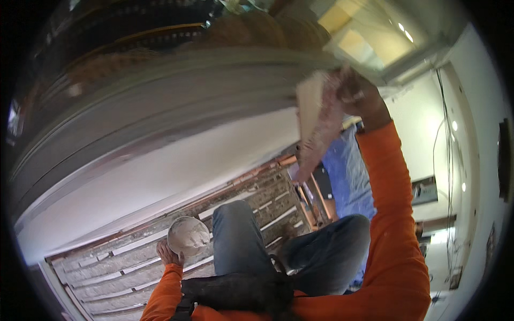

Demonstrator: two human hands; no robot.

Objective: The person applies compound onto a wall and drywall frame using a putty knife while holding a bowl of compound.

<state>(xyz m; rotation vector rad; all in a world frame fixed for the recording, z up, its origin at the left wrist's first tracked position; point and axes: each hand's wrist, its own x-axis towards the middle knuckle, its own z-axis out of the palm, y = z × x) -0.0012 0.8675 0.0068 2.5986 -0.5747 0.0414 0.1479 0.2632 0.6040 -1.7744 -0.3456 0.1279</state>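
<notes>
In the head view my right hand [357, 93] is raised at the upper right, closed round a flat pale board-like tool [317, 115] with a pinkish, smeared edge, held against or close to the grey window frame [160, 104]; motion blurs its exact contact. My left hand [171, 251] is low at the left, closed on a round white container [188, 234] of pale paste. Above the frame is dark, reflective glass [160, 27]. My bent knees in jeans sit below.
A white wall band [134, 163] runs under the frame. Below lies a slatted, dusty surface [112, 275]. A blue sheet [342, 171] with metal pieces beside it lies behind my right arm. At the right are hanging cables [447, 160] and a white surface with small lights.
</notes>
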